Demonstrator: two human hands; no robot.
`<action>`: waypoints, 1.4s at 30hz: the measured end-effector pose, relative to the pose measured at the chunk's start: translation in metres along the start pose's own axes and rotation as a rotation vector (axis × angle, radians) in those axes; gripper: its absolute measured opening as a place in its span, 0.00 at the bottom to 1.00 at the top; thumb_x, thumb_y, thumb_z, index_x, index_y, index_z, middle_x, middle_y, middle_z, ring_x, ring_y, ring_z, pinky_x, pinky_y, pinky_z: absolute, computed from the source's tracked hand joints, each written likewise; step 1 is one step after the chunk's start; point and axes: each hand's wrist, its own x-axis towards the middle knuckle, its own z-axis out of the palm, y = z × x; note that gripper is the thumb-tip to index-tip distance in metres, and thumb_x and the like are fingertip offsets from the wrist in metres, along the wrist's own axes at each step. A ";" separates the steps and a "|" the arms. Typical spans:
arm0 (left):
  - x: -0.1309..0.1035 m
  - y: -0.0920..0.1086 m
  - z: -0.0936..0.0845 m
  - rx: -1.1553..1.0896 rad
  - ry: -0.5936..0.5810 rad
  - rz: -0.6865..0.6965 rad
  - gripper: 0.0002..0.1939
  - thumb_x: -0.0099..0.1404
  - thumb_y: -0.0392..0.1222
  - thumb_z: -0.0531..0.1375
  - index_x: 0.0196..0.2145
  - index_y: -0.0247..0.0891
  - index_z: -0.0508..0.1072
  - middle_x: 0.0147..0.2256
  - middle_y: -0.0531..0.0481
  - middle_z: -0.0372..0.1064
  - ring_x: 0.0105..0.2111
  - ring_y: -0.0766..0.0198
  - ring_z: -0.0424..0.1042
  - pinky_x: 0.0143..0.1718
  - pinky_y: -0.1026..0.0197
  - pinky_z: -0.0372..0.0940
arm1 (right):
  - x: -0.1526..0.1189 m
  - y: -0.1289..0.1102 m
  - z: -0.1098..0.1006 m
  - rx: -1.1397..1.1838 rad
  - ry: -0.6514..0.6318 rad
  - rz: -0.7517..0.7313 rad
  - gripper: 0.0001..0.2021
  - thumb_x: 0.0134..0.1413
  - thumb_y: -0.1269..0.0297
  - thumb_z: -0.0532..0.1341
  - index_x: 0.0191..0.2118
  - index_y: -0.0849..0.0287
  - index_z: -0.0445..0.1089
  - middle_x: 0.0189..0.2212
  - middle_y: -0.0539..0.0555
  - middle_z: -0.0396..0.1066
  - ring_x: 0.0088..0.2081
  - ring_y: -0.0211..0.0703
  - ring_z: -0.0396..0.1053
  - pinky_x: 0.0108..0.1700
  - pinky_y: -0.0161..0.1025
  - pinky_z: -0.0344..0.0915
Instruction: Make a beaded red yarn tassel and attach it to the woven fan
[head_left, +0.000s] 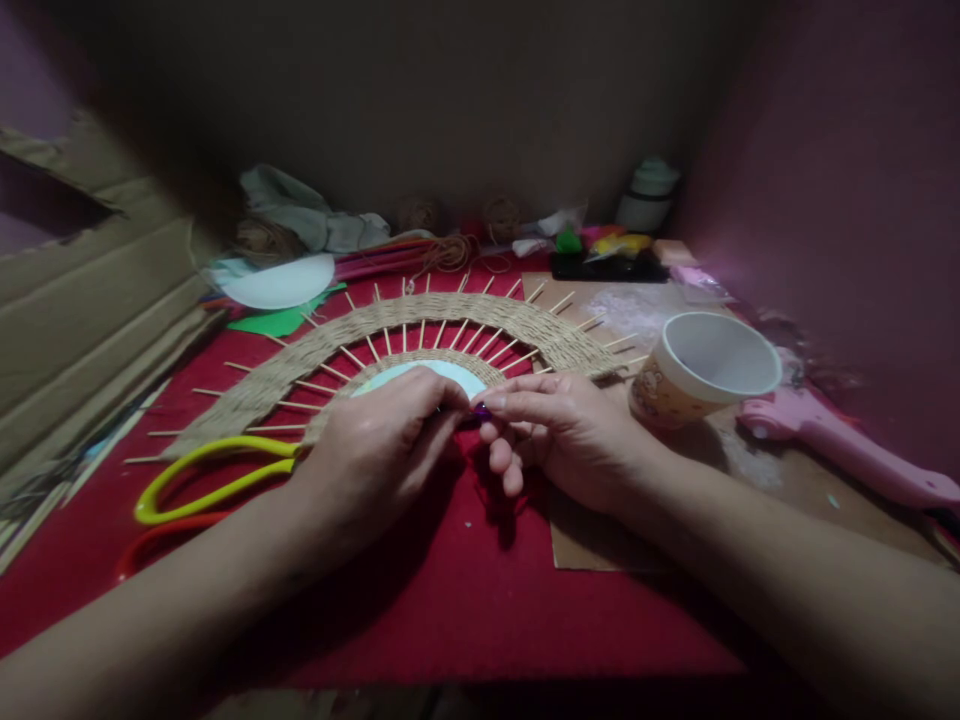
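My left hand (397,430) and my right hand (555,425) meet at the middle, fingertips pinched together on a small shiny purple piece (481,410). Its exact kind is too small to make out, and my fingers cover part of it. Just beyond my hands lies a half-round woven twine fan (375,315) with thin wooden sticks spreading out through its bands. A pale blue half disc (450,370) sits at its centre, partly behind my left hand. Scissors with yellow and red handles (217,480) lie beside my left forearm, their blades hidden.
On the right stand a paper cup (712,365) and a pink glue gun (862,445), by a brown board (592,530). Twine balls (502,215), a white plate (285,283) and a bottle (649,195) line the back. Cardboard (90,300) rises at left.
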 end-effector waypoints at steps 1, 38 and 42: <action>0.000 0.000 0.000 0.002 0.002 0.009 0.07 0.68 0.36 0.53 0.35 0.36 0.70 0.28 0.48 0.70 0.26 0.65 0.68 0.26 0.61 0.62 | 0.000 0.000 0.000 -0.001 0.000 -0.001 0.04 0.49 0.71 0.63 0.32 0.66 0.71 0.21 0.51 0.71 0.18 0.36 0.69 0.17 0.32 0.69; 0.004 0.001 -0.003 -0.160 -0.041 -0.065 0.05 0.66 0.36 0.55 0.39 0.35 0.70 0.32 0.47 0.73 0.31 0.64 0.72 0.32 0.62 0.66 | 0.002 -0.003 -0.003 0.039 -0.021 0.031 0.04 0.47 0.70 0.65 0.29 0.66 0.71 0.21 0.51 0.71 0.19 0.36 0.69 0.19 0.31 0.68; 0.004 -0.002 -0.001 -0.224 -0.066 -0.134 0.07 0.66 0.38 0.55 0.40 0.36 0.70 0.35 0.47 0.73 0.32 0.63 0.73 0.35 0.59 0.68 | 0.003 -0.007 -0.006 0.097 -0.035 0.090 0.02 0.48 0.73 0.62 0.29 0.68 0.72 0.21 0.53 0.71 0.19 0.36 0.69 0.19 0.31 0.68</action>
